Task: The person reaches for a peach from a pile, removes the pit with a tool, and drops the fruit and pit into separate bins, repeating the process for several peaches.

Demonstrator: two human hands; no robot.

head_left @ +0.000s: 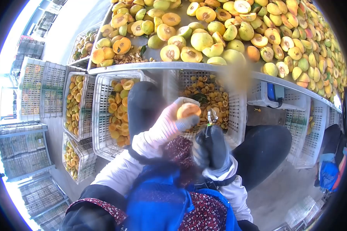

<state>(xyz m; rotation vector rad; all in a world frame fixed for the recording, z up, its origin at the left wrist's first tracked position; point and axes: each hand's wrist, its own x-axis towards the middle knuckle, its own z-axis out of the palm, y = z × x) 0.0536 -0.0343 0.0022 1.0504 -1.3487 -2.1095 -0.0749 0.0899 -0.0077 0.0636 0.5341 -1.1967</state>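
Gloved in white and grey, my left hand (172,120) holds a cut fruit half (189,111), its orange face showing, above a crate. My right hand (211,148), in a dark-palmed glove, is closed around the handle of a small metal tool (212,116) with a rounded, looped head. The tool's head is just right of the fruit, apart from it. Under both hands, between my knees, a white crate (238,115) holds many small brown-orange pieces. At my left knee stands another white crate (99,115) with fruit halves in it.
A metal table (142,66) heaped with whole and halved fruit spans the front. More fruit crates (89,111) stand at the left, beside stacked crates (34,88). A blue object (272,92) sits in a crate beneath the table. Another person (329,161) is at the far right.
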